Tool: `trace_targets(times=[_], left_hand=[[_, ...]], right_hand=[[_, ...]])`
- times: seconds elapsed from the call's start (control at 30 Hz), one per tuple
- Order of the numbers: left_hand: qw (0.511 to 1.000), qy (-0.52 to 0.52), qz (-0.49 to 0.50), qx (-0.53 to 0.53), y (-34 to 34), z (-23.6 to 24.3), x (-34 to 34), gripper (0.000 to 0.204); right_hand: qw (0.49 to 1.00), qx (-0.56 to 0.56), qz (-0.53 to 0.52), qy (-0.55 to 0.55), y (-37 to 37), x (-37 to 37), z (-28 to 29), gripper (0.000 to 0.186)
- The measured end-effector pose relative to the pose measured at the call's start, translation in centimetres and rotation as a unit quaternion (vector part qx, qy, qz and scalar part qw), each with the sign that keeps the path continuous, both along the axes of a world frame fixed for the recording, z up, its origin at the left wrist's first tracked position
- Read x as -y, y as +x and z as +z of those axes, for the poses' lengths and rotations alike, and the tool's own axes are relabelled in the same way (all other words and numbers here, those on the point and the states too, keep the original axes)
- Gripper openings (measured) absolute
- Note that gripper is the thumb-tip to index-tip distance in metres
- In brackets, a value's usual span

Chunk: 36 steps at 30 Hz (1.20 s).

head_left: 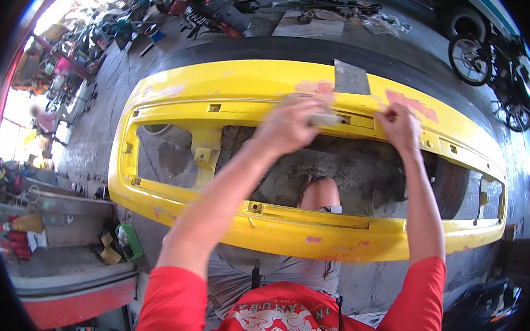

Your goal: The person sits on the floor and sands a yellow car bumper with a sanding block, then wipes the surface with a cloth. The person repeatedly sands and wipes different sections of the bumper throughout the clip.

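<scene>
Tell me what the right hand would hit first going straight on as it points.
The right hand would likely meet the yellow bumper, then perhaps the grey sheet; depth is unclear.

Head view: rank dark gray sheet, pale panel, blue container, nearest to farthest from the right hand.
1. Dark gray sheet: on the yellow bumper, left of the right hand.
2. Pale panel: beyond the bumper.
3. Blue container: beyond it, far left.
</scene>
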State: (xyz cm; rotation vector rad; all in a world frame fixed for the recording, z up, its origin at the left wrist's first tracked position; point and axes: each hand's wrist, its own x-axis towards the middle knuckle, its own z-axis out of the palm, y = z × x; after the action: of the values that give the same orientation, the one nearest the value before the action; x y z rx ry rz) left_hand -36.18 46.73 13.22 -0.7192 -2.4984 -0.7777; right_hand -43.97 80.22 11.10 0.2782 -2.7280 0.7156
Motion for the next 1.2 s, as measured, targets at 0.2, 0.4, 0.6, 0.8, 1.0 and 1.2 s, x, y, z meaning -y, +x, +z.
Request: trace_targets(times=[0.2,0.4,0.6,0.8,1.0,1.2], left_hand=[[0.940,-0.036,0.290,0.177,4.9,2.9,16.5,0.036],[0.957,-0.036,0.261,0.123,5.0,1.8,19.7,0.039],[0.972,-0.054,0.224,0.052,5.2,0.7,20.0,0.037],[0.967,-0.042,0.239,0.074,5.0,0.9,19.6,0.036],[0.966,-0.061,0.234,0.094,5.1,1.4,19.6,0.039],[0.970,-0.062,0.224,0.074,5.0,0.9,20.0,0.039]], right_hand=[[0.995,0.067,0.064,-0.038,0.1,15.6,3.1,0.021],[0.988,0.112,0.105,-0.028,-2.3,8.0,1.4,0.017],[0.992,0.122,-0.016,0.021,-2.9,-12.5,1.4,0.013],[0.993,0.118,0.007,0.014,-2.8,-9.0,1.8,0.014],[0.989,0.063,0.130,0.011,-2.8,5.5,1.5,0.015],[0.986,0.145,0.024,0.077,-2.3,-4.8,4.1,0.016]])
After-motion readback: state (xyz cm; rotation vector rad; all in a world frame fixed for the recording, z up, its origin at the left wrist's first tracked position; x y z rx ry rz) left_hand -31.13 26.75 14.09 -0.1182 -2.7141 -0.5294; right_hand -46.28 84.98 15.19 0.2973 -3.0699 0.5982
